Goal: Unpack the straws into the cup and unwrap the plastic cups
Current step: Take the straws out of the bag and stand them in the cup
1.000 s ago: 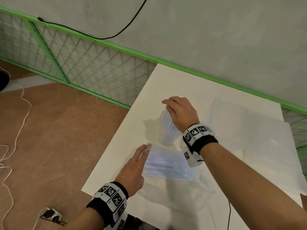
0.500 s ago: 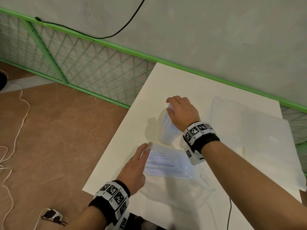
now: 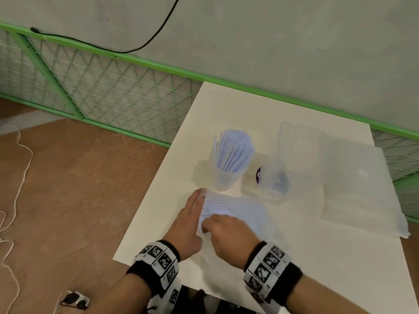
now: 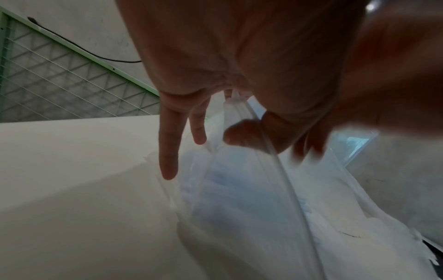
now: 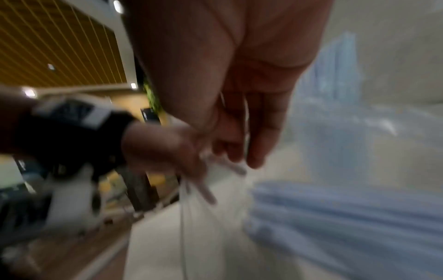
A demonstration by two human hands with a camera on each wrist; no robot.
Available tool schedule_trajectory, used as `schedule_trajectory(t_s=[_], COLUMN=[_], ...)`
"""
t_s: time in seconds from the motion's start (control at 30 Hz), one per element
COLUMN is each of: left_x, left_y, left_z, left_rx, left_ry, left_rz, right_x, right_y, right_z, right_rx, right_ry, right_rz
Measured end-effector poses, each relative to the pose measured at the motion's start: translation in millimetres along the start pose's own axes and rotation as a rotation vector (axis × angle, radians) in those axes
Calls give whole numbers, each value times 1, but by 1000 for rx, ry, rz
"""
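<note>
A clear cup stands on the white table, filled with several paper-wrapped straws. In front of it lies the clear straw packet with more straws inside. My left hand lies along the packet's left end; its thumb and fingers pinch the packet's edge. My right hand is at the same end beside the left, blurred, fingers pointing down at the packet's mouth and holding nothing I can see. A wrapped stack of plastic cups lies right of the cup.
A flat clear plastic sheet covers the table's right side. The table's left edge drops to a brown floor with cables. A green mesh fence and a grey wall stand behind.
My right hand has left the top of the cup and come back down to the packet's left end, next to my left hand. The straws in the cup now show.
</note>
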State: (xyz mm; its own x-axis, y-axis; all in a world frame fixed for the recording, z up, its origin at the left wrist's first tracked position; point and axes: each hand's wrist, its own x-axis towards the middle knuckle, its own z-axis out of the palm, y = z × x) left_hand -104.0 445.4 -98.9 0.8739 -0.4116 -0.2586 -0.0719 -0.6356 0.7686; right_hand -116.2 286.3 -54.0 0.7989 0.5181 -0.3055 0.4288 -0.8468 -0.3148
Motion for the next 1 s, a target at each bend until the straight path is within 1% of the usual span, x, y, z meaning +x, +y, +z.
schedule_trajectory(t_s=[0.03,0.07,0.2,0.27,0.4,0.53,0.7,0.8,0.9,1.0], left_x=[2,3,9,12,13,12,8,5,3,3], left_y=[2,6,17,19,17,11,11,10,8,6], left_z=[2,3,11,14,12,9,6,7,8,10], left_rx=[-6,-10,-9,4,52,59,45,44,38,37], left_ry=[-9,-20,-61,-69,-24,-22,14,31,39,49], left_rz=[13,25,88,109,127,148,140,113,81,69], right_x=[-1,-1,2,4,5,8,10,9,9,12], right_y=[7,13,37,43,43,44,44,44,45,45], right_z=[20,35,71,80,81,84,80,74,70,67], right_rx=[-53,-88,-173,-188,-215,-225,-137,-64,-29,2], right_ry=[-49,-42,77,106,119,100,101,35,37,21], right_rz=[65,116,277,310,336,356,370,353,324,335])
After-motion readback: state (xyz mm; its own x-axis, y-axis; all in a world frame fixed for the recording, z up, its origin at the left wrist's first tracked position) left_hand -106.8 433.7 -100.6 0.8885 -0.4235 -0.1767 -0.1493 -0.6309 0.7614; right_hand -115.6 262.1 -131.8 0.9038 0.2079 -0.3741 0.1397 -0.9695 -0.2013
